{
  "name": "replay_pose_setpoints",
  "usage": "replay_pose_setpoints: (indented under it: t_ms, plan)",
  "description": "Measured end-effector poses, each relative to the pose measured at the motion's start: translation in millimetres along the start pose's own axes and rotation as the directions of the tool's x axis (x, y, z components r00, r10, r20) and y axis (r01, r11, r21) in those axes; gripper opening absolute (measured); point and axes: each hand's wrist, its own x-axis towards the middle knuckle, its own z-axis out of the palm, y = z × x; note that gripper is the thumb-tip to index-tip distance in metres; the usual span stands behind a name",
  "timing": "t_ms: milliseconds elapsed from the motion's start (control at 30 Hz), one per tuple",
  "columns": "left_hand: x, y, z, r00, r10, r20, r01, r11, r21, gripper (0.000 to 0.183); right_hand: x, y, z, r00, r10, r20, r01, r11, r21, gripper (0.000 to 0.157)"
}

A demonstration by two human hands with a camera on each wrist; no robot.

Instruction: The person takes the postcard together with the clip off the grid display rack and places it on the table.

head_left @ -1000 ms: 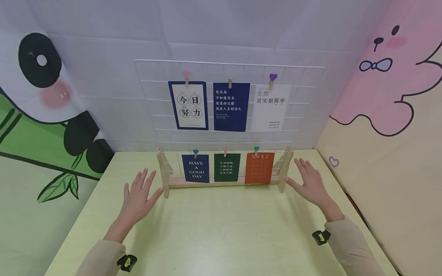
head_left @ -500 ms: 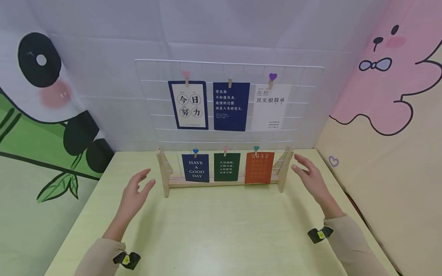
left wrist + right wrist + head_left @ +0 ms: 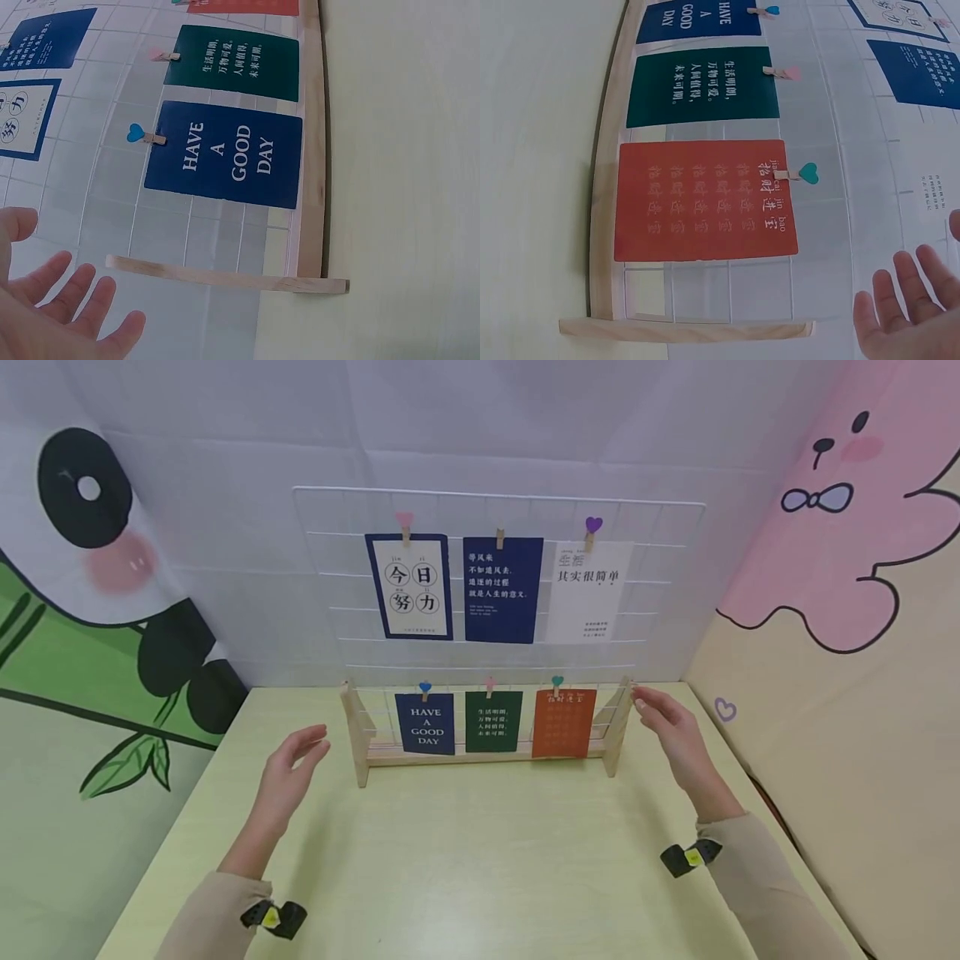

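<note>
A white wire grid rack (image 3: 678,523) stands upright in a wooden base (image 3: 420,761) at the back of the table. My left hand (image 3: 282,777) hovers left of the base, holding nothing, its fingers loosely bent. On the other side, my right hand (image 3: 678,745) is in the air with fingertips right by the base's right wooden support (image 3: 618,727). Wooden pegs clip cards to the grid. The lower row has a blue "HAVE A GOOD DAY" card (image 3: 223,154), a green card (image 3: 234,64) and an orange card (image 3: 705,202).
The upper row holds a blue-bordered white card (image 3: 411,585), a dark blue card (image 3: 501,589) and a white card (image 3: 590,593). A pale wood-grain table (image 3: 480,860) lies in front. Behind hangs a white cloth (image 3: 480,418); cartoon-printed panels (image 3: 840,560) flank both sides.
Both hands have gone from spread fingers to loosely bent ones, with thumbs nearer the fingers. The right hand has moved slightly up and toward the rack. Rack and cards stay put.
</note>
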Motion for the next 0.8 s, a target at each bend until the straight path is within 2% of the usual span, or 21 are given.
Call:
replay_pose_setpoints:
  t_ms: [467,800]
  plan:
    - [9.3,13.3,2.5,1.0,0.001,-0.019,-0.001,1.0,-0.024,0.049,21,-28,19.1,0.999,0.007,0.036,-0.007,1.0,0.001,0.048]
    - [17.1,22.8,3.1,0.999,0.019,-0.041,-0.02,1.0,-0.018,0.047,35,-50,37.5,0.998,-0.017,0.056,0.017,1.0,-0.008,0.045]
